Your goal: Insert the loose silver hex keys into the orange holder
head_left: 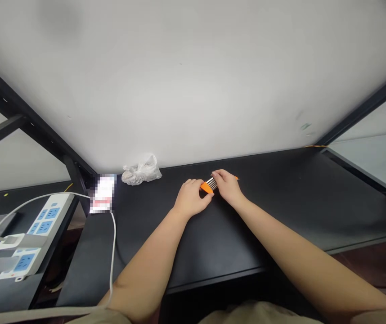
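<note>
My left hand [191, 198] and my right hand [226, 185] meet over the far part of a black table [280, 211]. Both close around a small bundle of thin metal rods with orange parts [209, 185]. The left fingers pinch the orange end. The right fingers grip the silver middle, and an orange tip pokes out past the right hand. How the rods are joined is too small to make out.
A crumpled clear plastic bag [141, 171] lies at the back by the white wall. A phone [103, 193] with a white cable [113, 243] rests at the table's left edge. White power strips [41, 225] sit on the neighbouring surface left. Black frame bars rise at both sides.
</note>
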Tool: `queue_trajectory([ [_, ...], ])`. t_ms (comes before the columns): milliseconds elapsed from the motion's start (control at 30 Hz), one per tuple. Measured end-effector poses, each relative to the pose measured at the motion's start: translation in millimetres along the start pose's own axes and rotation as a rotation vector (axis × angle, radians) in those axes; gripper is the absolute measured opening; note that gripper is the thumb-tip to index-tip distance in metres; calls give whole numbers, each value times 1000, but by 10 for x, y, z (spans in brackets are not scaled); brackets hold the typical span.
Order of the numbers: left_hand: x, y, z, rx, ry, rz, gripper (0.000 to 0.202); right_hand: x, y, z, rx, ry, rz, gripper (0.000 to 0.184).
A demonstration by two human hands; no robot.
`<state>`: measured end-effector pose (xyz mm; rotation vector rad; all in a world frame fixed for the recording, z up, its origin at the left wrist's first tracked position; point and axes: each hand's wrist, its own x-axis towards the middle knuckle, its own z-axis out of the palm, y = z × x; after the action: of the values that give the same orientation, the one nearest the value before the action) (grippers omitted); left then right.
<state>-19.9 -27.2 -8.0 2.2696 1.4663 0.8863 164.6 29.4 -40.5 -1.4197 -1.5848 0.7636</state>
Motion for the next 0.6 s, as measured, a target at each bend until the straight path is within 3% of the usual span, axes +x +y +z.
queue_trajectory([
  [233, 4, -10, 12, 46, 6, -21, 22, 69, 25, 15, -105, -6, -46, 38],
  [433, -10, -57, 27, 101, 44, -77, 29, 299, 166, -196, -274, 53, -3, 35],
  [600, 15, -54, 54, 145, 59, -81, 30, 311, 271, -260, -485, -86, -122, 36],
])
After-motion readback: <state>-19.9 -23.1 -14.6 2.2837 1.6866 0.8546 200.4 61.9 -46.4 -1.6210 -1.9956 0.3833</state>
